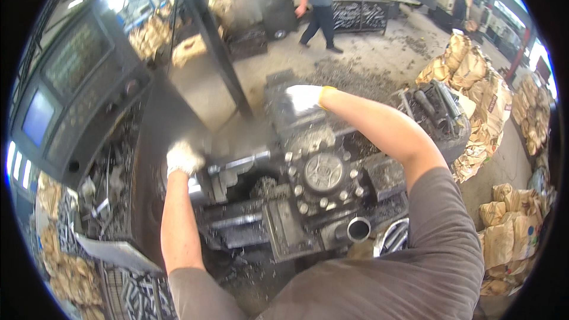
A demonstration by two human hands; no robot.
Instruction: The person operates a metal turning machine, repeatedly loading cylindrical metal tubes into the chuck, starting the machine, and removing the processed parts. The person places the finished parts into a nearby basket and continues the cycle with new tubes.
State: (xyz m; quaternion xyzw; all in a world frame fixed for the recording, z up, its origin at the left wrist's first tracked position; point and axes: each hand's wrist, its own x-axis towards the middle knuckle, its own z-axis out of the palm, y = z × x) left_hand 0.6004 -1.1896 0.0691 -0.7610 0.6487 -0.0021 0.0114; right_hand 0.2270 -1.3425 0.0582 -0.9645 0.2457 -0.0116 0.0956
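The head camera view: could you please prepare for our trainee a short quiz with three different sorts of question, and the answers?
1. What covers the left hand?
a) a red mitten
b) a white glove
c) a blue towel

2. True or false: the right hand is higher in the picture than the left hand.

3. Fill in: the lit blue screen is on the ____ side of the picture.

Key: 1. b; 2. true; 3. left
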